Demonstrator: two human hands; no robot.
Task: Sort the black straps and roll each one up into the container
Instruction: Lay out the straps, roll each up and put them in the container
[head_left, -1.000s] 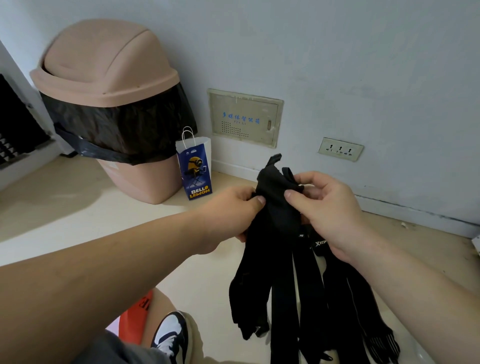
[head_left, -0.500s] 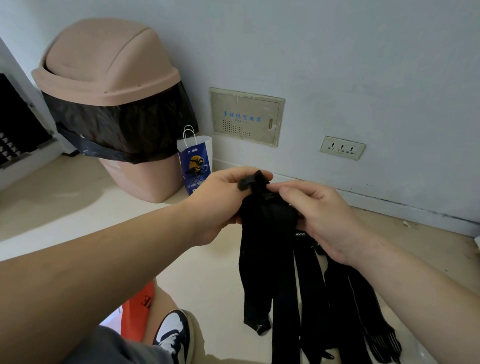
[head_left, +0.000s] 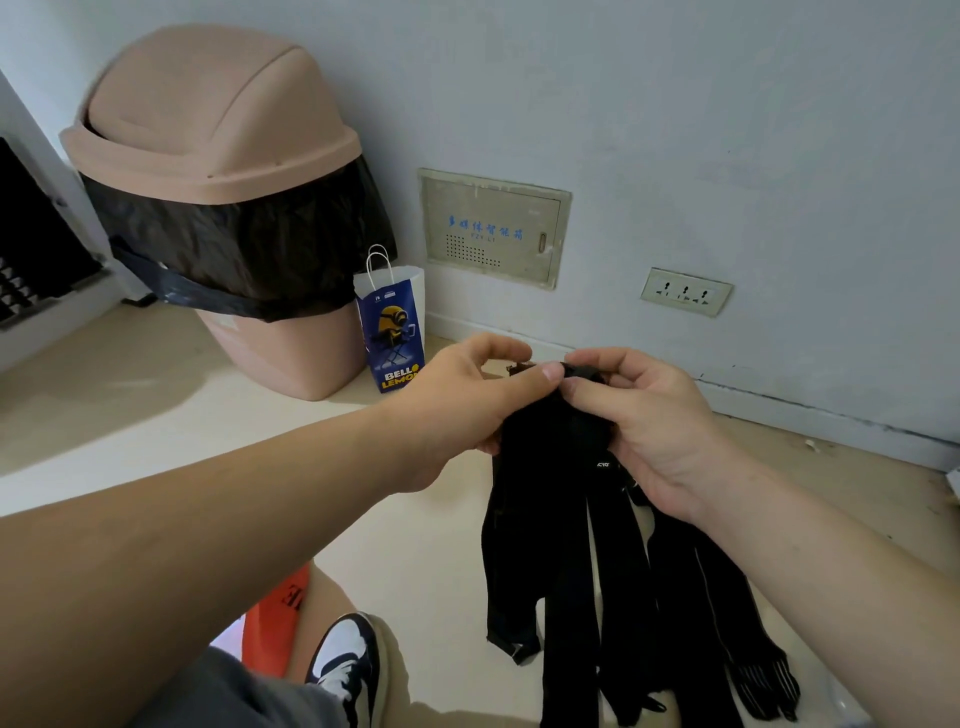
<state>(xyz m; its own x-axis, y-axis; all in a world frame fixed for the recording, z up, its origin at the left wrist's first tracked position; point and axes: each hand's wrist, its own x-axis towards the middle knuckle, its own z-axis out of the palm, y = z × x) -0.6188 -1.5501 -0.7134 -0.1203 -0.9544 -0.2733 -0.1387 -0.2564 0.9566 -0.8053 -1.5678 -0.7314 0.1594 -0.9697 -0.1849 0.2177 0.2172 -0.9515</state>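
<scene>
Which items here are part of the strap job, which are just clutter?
In the job: black straps, left hand, right hand, both pinching the bundle's top.
Lying about: pink bin, blue paper bag, wall socket, shoe.

Soft even daylight, wide-angle edge distortion

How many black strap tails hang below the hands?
5 visible below the strap bundle pinched by left hand and right hand: short leftmost tail, three long middle ones, striped rightmost tail. Overlaps may hide more.
</scene>
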